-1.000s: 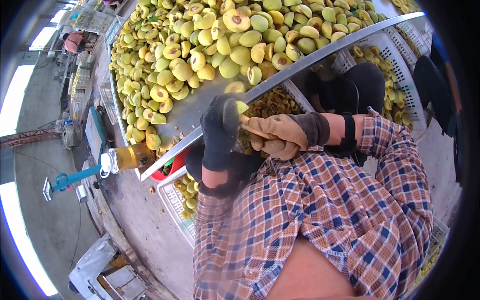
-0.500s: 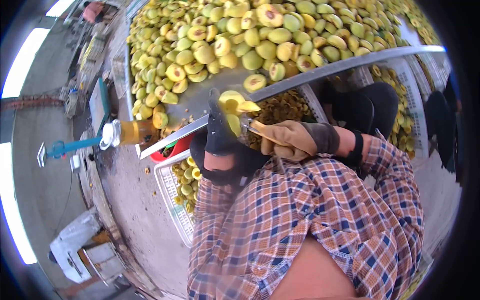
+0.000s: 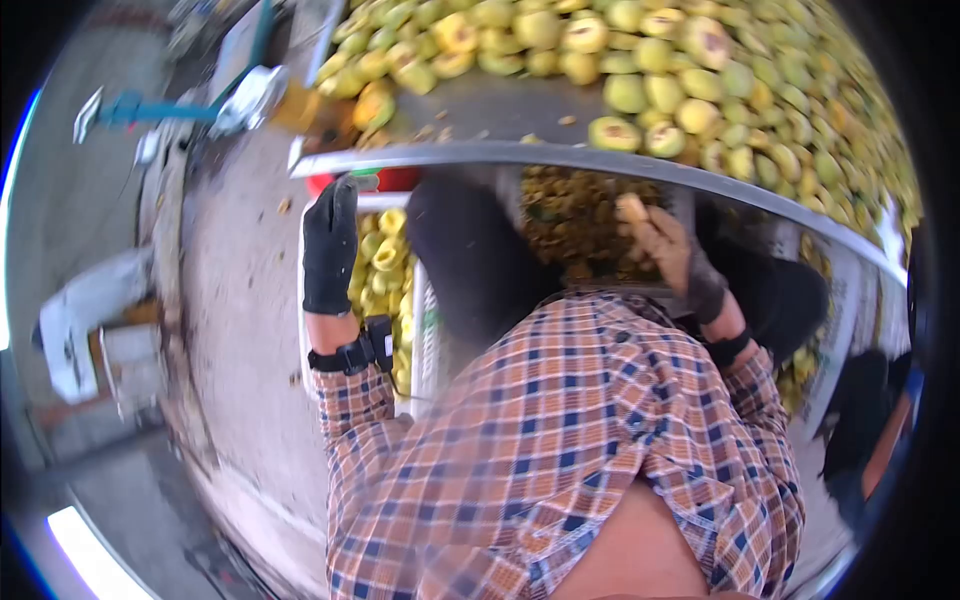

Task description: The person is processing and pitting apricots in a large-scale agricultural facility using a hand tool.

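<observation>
My left hand (image 3: 330, 245), in a black glove, is over the white crate of cut yellow-green fruit (image 3: 390, 255) at left, beside the red container (image 3: 398, 180). Its fingers are drawn together; whatever they may hold is not clear. My right hand (image 3: 672, 250), in a tan and dark glove, is closed round a wooden-handled tool (image 3: 630, 208), blurred, its working end not discernible. Beside that hand, below the table edge, lies a crate's load of brownish fruit scraps (image 3: 585, 220). Halved yellow-green fruit (image 3: 655, 90), some with brown centres, is heaped on the metal table (image 3: 480, 110).
The table's raised metal rim (image 3: 480, 152) runs across in front of me. A yellowish jar (image 3: 300, 108) stands at its left corner by a blue bar (image 3: 165, 110). Another person's arm (image 3: 885, 445) shows at far right. Concrete floor (image 3: 240, 330) lies to the left.
My hands have moved apart: the left down and left to the crate, the right slightly right with the tool. The yellow fruit pieces no longer show in my left hand. The view has turned.
</observation>
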`<state>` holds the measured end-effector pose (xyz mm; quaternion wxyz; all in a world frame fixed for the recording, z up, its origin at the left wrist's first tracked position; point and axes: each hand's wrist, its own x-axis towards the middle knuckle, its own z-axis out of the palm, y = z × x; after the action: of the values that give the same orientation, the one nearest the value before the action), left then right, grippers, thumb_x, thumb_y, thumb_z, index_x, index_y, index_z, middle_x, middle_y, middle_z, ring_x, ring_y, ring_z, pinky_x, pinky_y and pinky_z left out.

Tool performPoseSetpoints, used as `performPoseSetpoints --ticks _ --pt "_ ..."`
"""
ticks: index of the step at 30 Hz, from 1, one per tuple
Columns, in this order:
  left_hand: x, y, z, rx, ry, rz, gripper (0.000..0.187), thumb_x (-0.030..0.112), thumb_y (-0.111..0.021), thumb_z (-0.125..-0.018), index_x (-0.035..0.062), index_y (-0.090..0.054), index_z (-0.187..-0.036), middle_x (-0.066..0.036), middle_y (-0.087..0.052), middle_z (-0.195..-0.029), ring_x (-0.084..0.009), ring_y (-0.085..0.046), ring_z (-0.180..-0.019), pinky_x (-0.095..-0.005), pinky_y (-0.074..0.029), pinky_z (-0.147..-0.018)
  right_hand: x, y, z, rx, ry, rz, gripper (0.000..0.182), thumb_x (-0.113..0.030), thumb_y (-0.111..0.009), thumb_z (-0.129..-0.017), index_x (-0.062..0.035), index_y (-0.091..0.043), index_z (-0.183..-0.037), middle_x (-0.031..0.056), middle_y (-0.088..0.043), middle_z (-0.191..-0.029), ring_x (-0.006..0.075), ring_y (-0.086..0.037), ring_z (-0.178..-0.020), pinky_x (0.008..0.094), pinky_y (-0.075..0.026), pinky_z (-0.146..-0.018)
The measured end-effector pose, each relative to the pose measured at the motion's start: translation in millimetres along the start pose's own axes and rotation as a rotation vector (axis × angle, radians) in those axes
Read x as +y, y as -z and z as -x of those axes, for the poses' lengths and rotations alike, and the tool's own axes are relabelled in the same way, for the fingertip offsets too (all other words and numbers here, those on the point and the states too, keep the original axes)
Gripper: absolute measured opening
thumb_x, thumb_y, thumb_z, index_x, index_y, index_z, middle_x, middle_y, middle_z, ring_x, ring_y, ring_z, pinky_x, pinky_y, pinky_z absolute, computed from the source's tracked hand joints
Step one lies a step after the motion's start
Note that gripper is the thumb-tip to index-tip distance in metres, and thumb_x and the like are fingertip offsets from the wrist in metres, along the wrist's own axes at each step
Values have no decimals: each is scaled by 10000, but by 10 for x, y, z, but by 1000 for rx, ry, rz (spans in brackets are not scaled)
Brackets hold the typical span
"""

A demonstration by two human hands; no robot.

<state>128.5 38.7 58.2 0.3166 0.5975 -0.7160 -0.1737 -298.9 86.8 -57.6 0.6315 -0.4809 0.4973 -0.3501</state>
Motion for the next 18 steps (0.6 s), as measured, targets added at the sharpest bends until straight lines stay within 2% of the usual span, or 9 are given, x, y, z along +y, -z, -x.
performPoseSetpoints --ticks 1,3,5,7,10,13,14,17,18 --pt "96 -204 -210 -59 -167 -22 218 96 -477 -971 16 -674 -1014 -138 -684 -993 -278 -657 -922 -369 -511 -825 21 -6 17 32 109 49 339 -296 -478 -1027 -63 -546 -1265 36 -557 -848 33 -446 -559 169 -367 -489" --pt "336 -774 -657 -138 -380 -24 144 98 -586 -899 45 -683 -991 -144 -677 -1013 -311 -655 -951 -380 -514 -832 -53 -65 102 37 -21 -245 319 -290 -470 -1033 -27 -562 -1188 9 -551 -801 46 -467 -602 205 -398 -546" --pt "723 -1362 -974 -331 -379 48 228 156 -632 -900 29 -657 -1088 -137 -680 -1050 -268 -672 -939 -349 -515 -862 -252 -178 180 101 -39 -265 322 -301 -480 -1031 -4 -581 -1105 -10 -532 -759 53 -467 -633 226 -408 -585" --pt "507 -2122 -1141 -265 -612 -145 376 276 -715 -840 50 -646 -1131 -155 -677 -1036 -290 -669 -937 -375 -512 -847 -44 -267 151 122 -7 -266 346 -338 -501 -1021 -3 -589 -1014 -24 -517 -735 61 -452 -623 230 -398 -576" --pt "972 -2406 -1367 -570 -437 -115 558 419 -755 -773 20 -621 -1140 -222 -665 -1057 -376 -638 -986 -428 -500 -886 -221 -243 290 156 -47 -188 342 -357 -561 -984 -17 -588 -970 -21 -525 -743 71 -456 -630 242 -400 -581" --pt "945 -2388 -1435 -703 -277 49 523 363 -781 -762 26 -621 -1129 -142 -676 -1028 -231 -661 -934 -385 -519 -816 -301 -165 339 185 -60 -100 307 -324 -609 -953 -21 -582 -997 -21 -524 -746 64 -449 -639 242 -393 -578" --pt "1027 -2245 -1435 -862 -18 183 498 281 -747 -798 14 -584 -1186 -115 -660 -1068 -184 -644 -967 -355 -529 -817 -346 -179 316 165 -55 -207 304 -319 -612 -952 -22 -580 -1009 -21 -527 -749 63 -452 -643 240 -392 -579" --pt "907 -2131 -1144 -566 391 1159 471 203 -696 -839 6 -548 -1240 -100 -640 -1101 -187 -634 -994 -334 -525 -848 -510 -206 215 120 0 -223 294 -271 -585 -966 -27 -546 -1124 -9 -550 -795 55 -479 -657 218 -396 -568" --pt "906 -2134 -1086 -479 386 1289 395 177 -634 -881 8 -557 -1229 -101 -629 -1118 -220 -630 -1009 -344 -518 -867 -598 -199 197 91 28 -211 301 -251 -568 -975 -31 -528 -1176 -4 -563 -834 49 -491 -669 201 -403 -566"
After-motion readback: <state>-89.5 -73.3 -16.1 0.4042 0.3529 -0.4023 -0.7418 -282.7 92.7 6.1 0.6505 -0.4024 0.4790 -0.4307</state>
